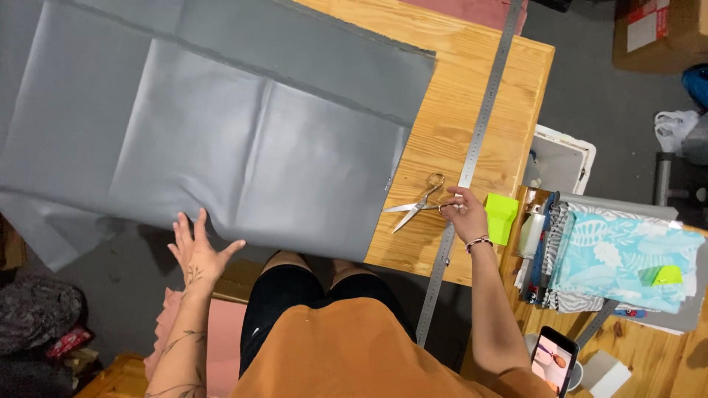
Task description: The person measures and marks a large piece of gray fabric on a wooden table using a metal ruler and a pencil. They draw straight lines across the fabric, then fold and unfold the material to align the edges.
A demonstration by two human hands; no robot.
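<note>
Your right hand (463,212), fingers curled, touches the scissors (417,204) lying open on the tabletop (450,125) beside the ruler (472,158); your left hand (198,250), spread, meets the creased grey sheet's (221,125) edge.

Wooden worktable (450,110), dark grey floor (605,96), cardboard box (660,33) far corner.

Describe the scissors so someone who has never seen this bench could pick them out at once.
Start at the wooden table and follow the long steel ruler down towards its near edge. Just left of the ruler, by the edge of the grey sheet, lie the scissors, with the right hand at their handles. They are the only bright metal thing with open blades, pointing towards the sheet.
</note>
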